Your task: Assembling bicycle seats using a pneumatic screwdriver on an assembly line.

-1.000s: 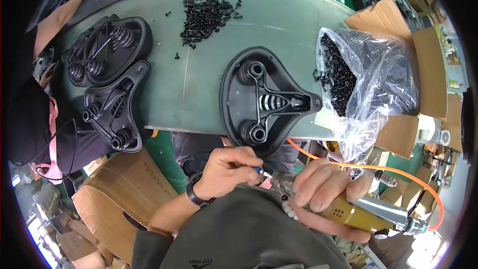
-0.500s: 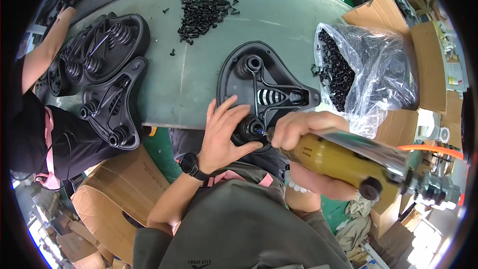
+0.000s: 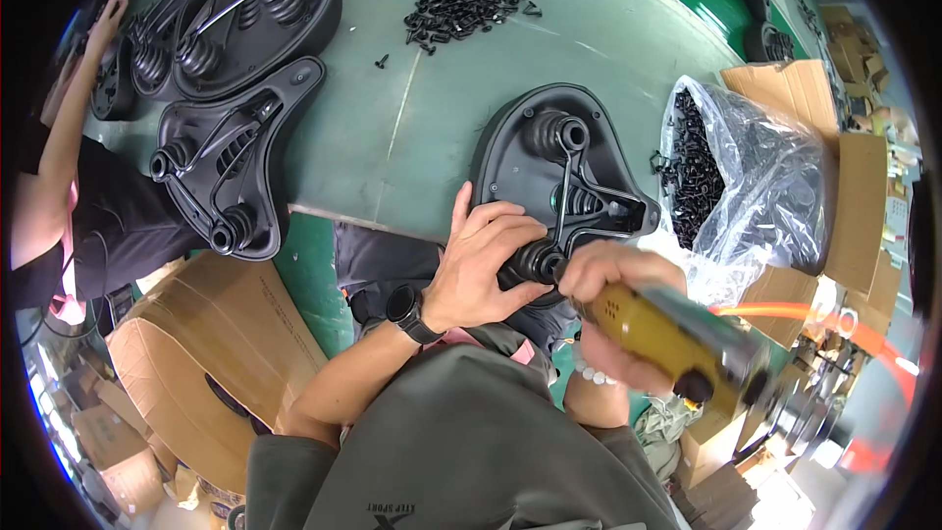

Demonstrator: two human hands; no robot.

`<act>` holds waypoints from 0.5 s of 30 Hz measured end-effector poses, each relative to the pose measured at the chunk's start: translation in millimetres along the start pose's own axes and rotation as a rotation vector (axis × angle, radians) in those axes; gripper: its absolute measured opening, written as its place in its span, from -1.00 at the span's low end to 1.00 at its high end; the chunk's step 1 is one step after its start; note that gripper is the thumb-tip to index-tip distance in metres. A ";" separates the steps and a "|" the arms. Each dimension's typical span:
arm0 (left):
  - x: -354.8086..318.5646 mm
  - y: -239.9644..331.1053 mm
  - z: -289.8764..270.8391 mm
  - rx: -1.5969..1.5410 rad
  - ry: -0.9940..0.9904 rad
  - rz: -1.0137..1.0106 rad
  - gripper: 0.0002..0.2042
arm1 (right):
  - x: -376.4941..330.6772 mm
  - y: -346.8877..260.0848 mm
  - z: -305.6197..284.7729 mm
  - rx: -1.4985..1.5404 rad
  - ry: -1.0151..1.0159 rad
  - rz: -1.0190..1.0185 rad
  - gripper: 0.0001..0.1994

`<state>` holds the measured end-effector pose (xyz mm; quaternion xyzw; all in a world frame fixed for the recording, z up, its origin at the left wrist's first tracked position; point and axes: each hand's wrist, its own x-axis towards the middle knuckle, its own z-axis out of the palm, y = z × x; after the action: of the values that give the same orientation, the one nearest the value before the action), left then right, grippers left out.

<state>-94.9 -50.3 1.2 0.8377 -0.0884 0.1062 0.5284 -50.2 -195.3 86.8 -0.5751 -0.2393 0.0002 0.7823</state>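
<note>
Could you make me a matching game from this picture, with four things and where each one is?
Things:
1. Left hand
2. Right hand
3. Screw pile
4. Clear bag

Places:
A. Loose on the green table
B. Between the open flaps of the carton
C. Spread on the upturned saddle
D. Wrapped around the yellow tool

Right pairs: 1-C, 2-D, 3-A, 4-B.
</note>
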 end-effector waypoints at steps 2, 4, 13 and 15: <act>-0.7 -0.3 0.9 -0.047 -0.032 -0.006 -0.44 | 4.0 15.7 -0.8 0.016 -0.080 -0.201 -0.25; -2.7 -0.2 0.2 -0.062 -0.050 -0.023 -0.43 | -2.6 26.5 -2.4 -0.007 -0.129 -0.295 -0.08; -8.5 3.0 0.7 -0.020 -0.067 0.007 -0.44 | -14.6 16.0 -7.0 -0.137 -0.107 -0.108 -0.46; -5.5 1.8 -2.6 0.079 -0.059 0.077 -0.42 | -11.5 10.5 3.0 -0.092 0.084 0.158 0.01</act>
<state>-100.8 -48.5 2.3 0.8567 -0.1319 0.1053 0.4874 -58.5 -192.2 73.7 -0.6269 -0.1602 0.0268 0.7620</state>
